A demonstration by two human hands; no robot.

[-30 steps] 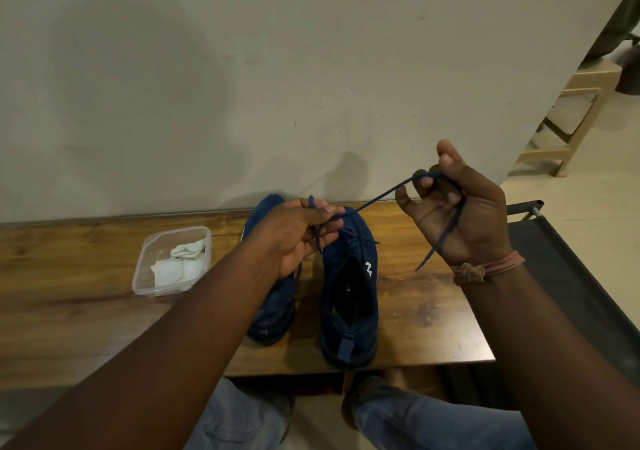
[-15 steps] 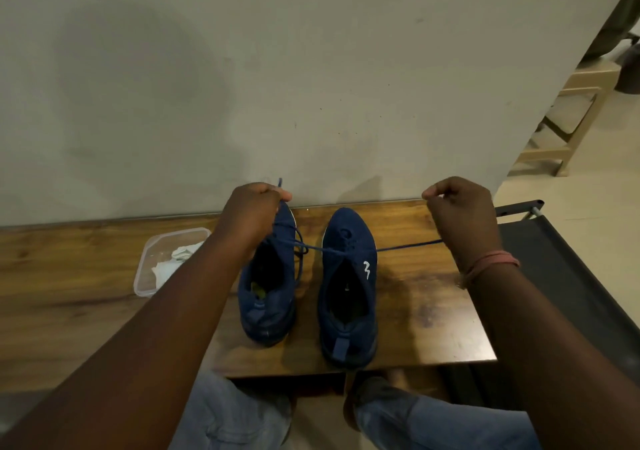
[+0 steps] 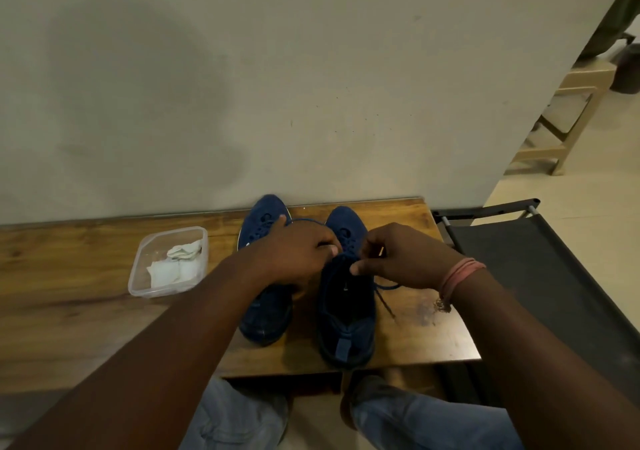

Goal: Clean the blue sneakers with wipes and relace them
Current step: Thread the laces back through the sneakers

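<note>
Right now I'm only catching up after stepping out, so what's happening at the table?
A person is tying the lace of the right blue sneaker. Both the left hand and the right hand pinch it over the tongue. The left sneaker stands beside it, and a clear tub of wipes sits further left on the wooden table.

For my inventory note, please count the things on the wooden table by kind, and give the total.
Blue fabric sneakers: 2, left one, right one
Clear plastic container: 1
White crumpled wipes inside it: several, number unclear, counted as 1 pile
Total: 4
</note>
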